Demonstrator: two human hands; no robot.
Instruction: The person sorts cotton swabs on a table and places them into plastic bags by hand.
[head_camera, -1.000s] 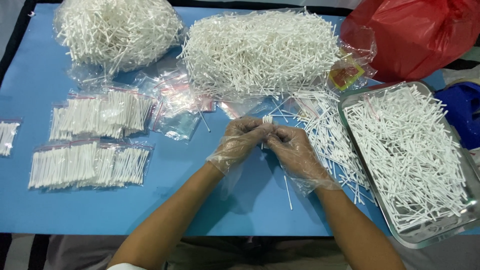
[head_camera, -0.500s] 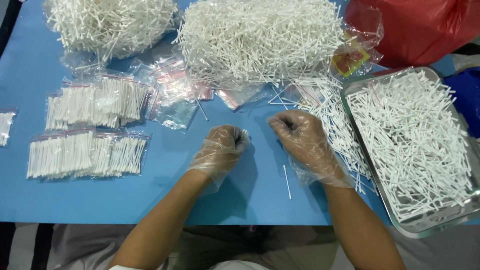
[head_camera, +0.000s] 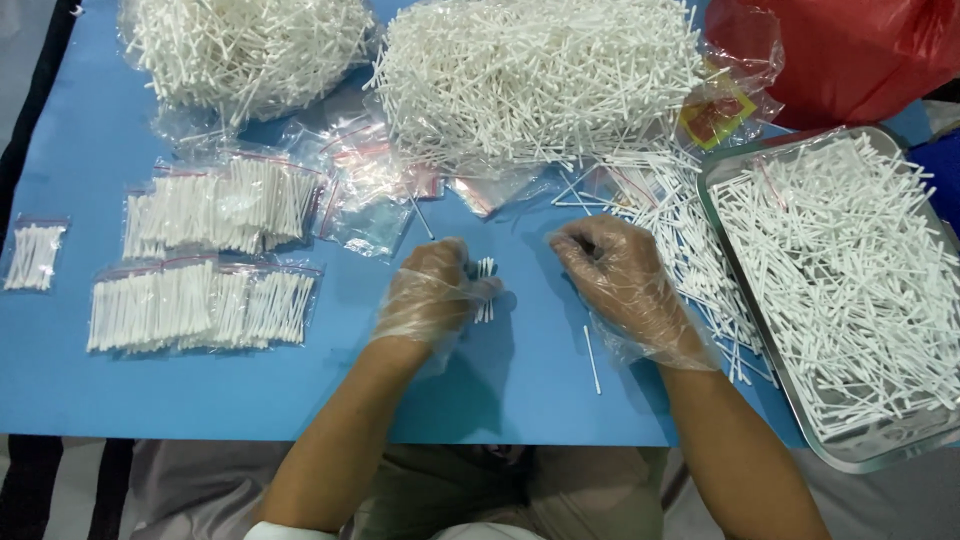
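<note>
Swab bundle (head_camera: 485, 288), small, white sticks side by side, is sitting in the left hand (head_camera: 432, 296) on the blue table (head_camera: 250, 390), just below the big central swab heap (head_camera: 535, 75). Long axis of the bundle is running roughly up-down in the head view, slightly tilted; upper tips are pointing toward the heap, lower ends toward the person.

Left hand: wearing a thin clear glove, forearm coming in from the bottom edge and angling up toward the heap. Fingers are curling rightward and closing around the bundle, clamping it at mid-length.

Right hand (head_camera: 620, 280): gloved likewise, lying knuckles-up to the right of the bundle, well apart from it. Fingers are bending inward into a loose fist near the scattered swabs (head_camera: 680, 230) at the heap's lower right edge; whether anything is pinched inside, cannot tell.

One single swab (head_camera: 592, 358) is lying loose below the right hand, axis near vertical.

Relative to the heap: metal tray (head_camera: 880, 452) of loose swabs is standing to the lower right; filled bags (head_camera: 200, 270) are lying in rows to the lower left; empty clear bags (head_camera: 370, 190) are lying just left of its base; a second heap (head_camera: 245, 45) is sitting to the left; a red bag (head_camera: 850, 50) is resting to the right.
</note>
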